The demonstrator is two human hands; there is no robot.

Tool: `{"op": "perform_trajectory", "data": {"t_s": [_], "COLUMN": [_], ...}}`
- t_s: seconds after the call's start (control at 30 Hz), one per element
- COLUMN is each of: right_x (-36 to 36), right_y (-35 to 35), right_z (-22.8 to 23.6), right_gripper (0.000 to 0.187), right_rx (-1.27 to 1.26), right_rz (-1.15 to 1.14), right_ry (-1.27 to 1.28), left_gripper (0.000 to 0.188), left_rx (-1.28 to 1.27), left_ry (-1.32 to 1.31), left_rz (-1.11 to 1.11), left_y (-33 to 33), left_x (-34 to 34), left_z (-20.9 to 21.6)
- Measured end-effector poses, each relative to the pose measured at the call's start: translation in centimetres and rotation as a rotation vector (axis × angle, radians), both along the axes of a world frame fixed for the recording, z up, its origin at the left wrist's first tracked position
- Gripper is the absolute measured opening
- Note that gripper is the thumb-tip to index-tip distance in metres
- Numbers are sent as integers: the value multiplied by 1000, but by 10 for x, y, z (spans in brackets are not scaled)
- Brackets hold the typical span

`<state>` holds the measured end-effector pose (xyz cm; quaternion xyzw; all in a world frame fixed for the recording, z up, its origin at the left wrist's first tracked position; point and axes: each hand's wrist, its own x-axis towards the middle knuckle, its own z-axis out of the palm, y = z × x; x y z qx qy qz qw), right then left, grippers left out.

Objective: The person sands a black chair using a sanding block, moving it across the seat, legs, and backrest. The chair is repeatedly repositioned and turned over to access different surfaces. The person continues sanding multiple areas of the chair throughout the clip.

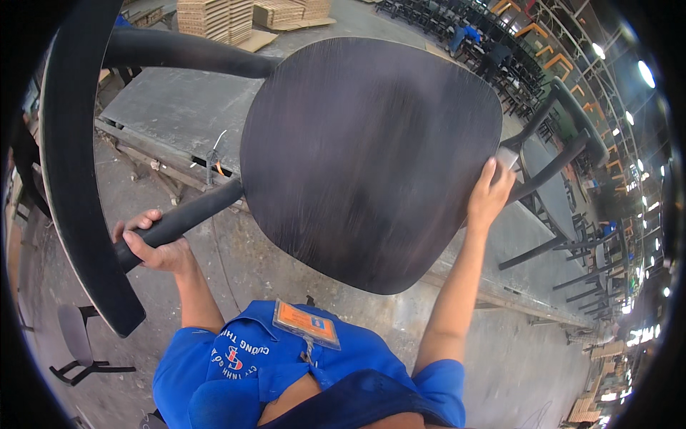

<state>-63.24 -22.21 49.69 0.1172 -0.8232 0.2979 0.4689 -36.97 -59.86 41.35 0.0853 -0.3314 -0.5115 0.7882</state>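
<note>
A black wooden chair is tipped in front of me, its rounded seat facing me and its curved backrest off to the left. My left hand is wrapped round the lower of the two posts that join backrest and seat. At the seat's right edge, my right hand is closed on a small pale grey block, which looks like a sanding pad. The block sits against the rim; its underside is hidden. Fine streaks run over the seat's dark surface.
A long grey worktable runs behind the chair. Another black chair stands to the right, and one more at the lower left. Stacked cardboard lies at the back. Far off, a person in blue bends among many chairs.
</note>
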Motion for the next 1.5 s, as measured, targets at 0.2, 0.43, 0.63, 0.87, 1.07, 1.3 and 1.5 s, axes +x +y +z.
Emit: {"op": "perform_trajectory", "data": {"t_s": [0.2,0.43,0.63,0.87,1.07,1.3,1.5], "right_x": [-53,-66,-94,-115,-137,-150,-146], "right_y": [-22,-18,-22,-28,-25,-21,-9], "right_z": [60,60,69,78,77,75,66], "right_gripper": [44,61,66,64,64,59,57], "right_rx": [-76,-90,-58,18,-5,-69,-453], "right_rz": [217,9,-51,-142,-143,31,208], "right_ry": [-85,-95,-139,-152,-173,-112,-89], "left_gripper": [24,31,49,77,90,89,93], "left_rx": [68,49,17,-121,-148,-208,-162], "left_ry": [1,61,-85,-492,-490,-514,-660], "left_rz": [28,-8,336,539,111,209,223], "left_y": [7,12,10,30,43,35,38], "left_x": [13,-5,-32,-60,-82,-88,-87], "left_z": [-7,14,33,31,12,5,9]}}
